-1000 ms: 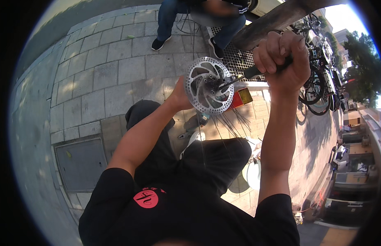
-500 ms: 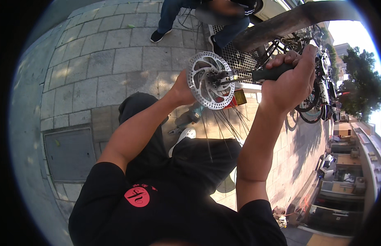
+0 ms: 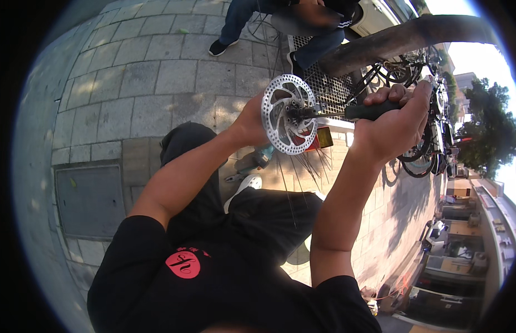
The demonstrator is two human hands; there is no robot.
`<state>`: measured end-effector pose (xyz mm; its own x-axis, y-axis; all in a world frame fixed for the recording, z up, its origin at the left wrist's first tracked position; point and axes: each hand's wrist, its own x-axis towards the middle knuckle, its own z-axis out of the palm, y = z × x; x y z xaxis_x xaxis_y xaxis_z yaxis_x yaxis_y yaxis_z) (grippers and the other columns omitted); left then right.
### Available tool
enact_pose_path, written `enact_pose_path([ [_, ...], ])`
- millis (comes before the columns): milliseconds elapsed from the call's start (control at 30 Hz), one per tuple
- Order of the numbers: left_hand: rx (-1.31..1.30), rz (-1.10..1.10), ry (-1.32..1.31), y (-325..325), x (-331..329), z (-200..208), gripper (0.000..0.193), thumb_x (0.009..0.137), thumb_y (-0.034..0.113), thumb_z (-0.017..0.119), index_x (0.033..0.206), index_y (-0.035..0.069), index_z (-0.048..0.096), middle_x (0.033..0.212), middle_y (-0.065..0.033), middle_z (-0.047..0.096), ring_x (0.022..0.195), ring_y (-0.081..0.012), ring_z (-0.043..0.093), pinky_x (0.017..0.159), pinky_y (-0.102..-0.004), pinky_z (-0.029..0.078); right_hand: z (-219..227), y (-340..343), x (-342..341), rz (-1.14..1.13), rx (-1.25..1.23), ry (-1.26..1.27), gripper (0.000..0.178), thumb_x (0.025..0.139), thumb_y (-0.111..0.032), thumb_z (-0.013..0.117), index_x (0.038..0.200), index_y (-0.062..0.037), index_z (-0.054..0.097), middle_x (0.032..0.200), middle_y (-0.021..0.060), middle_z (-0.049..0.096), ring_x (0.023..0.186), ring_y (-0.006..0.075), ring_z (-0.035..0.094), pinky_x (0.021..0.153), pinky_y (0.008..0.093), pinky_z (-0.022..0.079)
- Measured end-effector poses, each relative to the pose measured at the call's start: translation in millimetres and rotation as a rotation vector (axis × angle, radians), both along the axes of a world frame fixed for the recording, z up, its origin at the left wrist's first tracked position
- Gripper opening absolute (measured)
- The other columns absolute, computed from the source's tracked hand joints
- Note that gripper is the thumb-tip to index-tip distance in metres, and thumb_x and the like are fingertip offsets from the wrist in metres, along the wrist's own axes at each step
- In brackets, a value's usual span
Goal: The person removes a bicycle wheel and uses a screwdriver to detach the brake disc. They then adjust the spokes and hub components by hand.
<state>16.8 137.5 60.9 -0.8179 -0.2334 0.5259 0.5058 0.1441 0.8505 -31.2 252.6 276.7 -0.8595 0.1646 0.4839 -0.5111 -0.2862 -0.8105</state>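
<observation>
A silver brake disc rotor (image 3: 277, 130) with a drilled rim sits on the hub of a spoked bicycle wheel, its face turned to the right. My left hand (image 3: 251, 123) grips the wheel from behind the rotor, which hides the fingers. My right hand (image 3: 394, 114) is closed around the dark handle of a screwdriver (image 3: 360, 112). Its shaft points left and meets the area of the bolts around the hub's middle; the exact tip is hard to make out. Thin spokes (image 3: 294, 183) hang blurred below the rotor, over my dark trousers.
A red and yellow reflector-like piece (image 3: 324, 137) shows behind the rotor. A teal power tool (image 3: 261, 158) lies on the paving near my white shoe (image 3: 251, 182). Ahead, another person (image 3: 236, 25) sits beside a metal grate (image 3: 319, 69) and tree trunk (image 3: 380, 50). Parked bicycles (image 3: 430, 127) stand at right.
The screwdriver and my right hand have shifted slightly, and the rotor has turned a little more edge-on. The whole view has tilted slightly. Both hands keep their hold.
</observation>
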Motion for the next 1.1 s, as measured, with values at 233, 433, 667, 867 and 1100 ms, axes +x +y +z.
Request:
enact_pose_path([
  [233, 0.161, -0.213, -0.172, -7.4, 0.3, 8.2, 0.067, 0.08, 0.019, 0.09, 0.139, 0.009, 0.058, 0.128, -0.0111, 0.069, 0.117, -0.0226, 0.067, 0.107, -0.04, 0.052, -2.2, 32.7, -60.4, 1.291, 0.019, 0.131, 0.049, 0.106, -0.042, 0.058, 0.072, -0.0134, 0.038, 0.064, 0.006, 0.045, 0.05, 0.0213, 0.046, 0.048, 0.0345, 0.041],
  [433, -0.038, -0.127, -0.206, 8.4, -9.7, 4.6, 0.057, 0.084, 0.019, 0.086, 0.134, 0.008, 0.063, 0.131, -0.0126, 0.068, 0.12, -0.027, 0.066, 0.108, -0.0399, 0.05, -21.5, 14.3, -32.4, 0.608, 0.435, -0.01, 0.049, 0.105, -0.039, 0.065, 0.073, -0.0029, 0.056, 0.065, 0.0076, 0.054, 0.053, 0.0164, 0.057, 0.049, 0.0301, 0.045],
  [667, 0.142, -0.141, -0.05, 2.5, -12.6, -0.3, 0.057, 0.086, 0.013, 0.086, 0.135, 0.009, 0.058, 0.132, -0.0091, 0.068, 0.118, -0.0225, 0.067, 0.108, -0.0386, 0.052, 3.3, 46.1, -32.8, 0.549, 0.033, -0.113, 0.046, 0.105, -0.039, 0.06, 0.07, -0.0123, 0.046, 0.064, 0.0051, 0.048, 0.053, 0.0194, 0.049, 0.05, 0.0359, 0.043],
  [867, 0.131, -0.146, -0.12, 2.4, -3.4, 15.9, 0.06, 0.083, 0.011, 0.088, 0.136, 0.011, 0.06, 0.131, -0.0072, 0.069, 0.118, -0.0201, 0.067, 0.108, -0.0382, 0.053, 22.2, 43.7, -31.8, 0.663, -0.007, -0.071, 0.046, 0.106, -0.039, 0.057, 0.068, -0.0157, 0.044, 0.063, 0.0013, 0.046, 0.053, 0.0175, 0.046, 0.05, 0.0349, 0.041],
  [1100, 0.246, -0.238, -0.038, -1.5, -9.5, -5.3, 0.066, 0.081, 0.011, 0.089, 0.139, 0.011, 0.059, 0.135, -0.0081, 0.067, 0.121, -0.0217, 0.066, 0.108, -0.0391, 0.053, 19.3, 41.9, -38.0, 0.731, 0.027, -0.076, 0.049, 0.105, -0.041, 0.058, 0.067, -0.0154, 0.042, 0.061, 0.0032, 0.044, 0.049, 0.0194, 0.046, 0.048, 0.0364, 0.04],
])
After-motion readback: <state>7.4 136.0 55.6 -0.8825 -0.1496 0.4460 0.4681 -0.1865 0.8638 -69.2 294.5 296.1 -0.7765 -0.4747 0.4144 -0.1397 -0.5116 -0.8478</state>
